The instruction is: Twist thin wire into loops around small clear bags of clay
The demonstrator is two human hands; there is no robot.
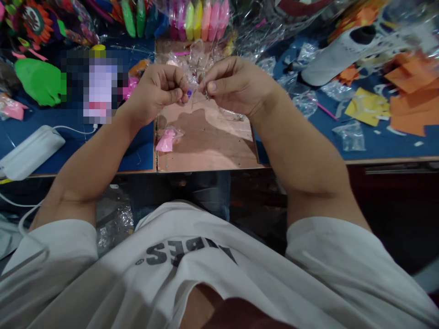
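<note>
Over the wooden board [219, 141], my left hand [161, 89] and my right hand [236, 84] are held close together at about the same height. The left thumb and fingers are pinched on a thin wire [193, 98], which looks fine and dark. In my right hand, thumb and forefinger press together on a thin, dark wire-like piece whose exact shape is blurred. Whether both hands hold one piece cannot be made out. Crumpled clear plastic [197, 59] lies just behind the fingertips. Closer to me on the board is a pink piece [167, 140] in a clear bag.
Left on the blue table surface [137, 151] are a green bag of soft material [39, 82], a blurred-out phone [100, 89] on a cable and a white power bank [32, 152]. Colourful clay packs [199, 20] stand behind. A grey-white shoe [338, 55] and orange sheets [414, 109] lie right.
</note>
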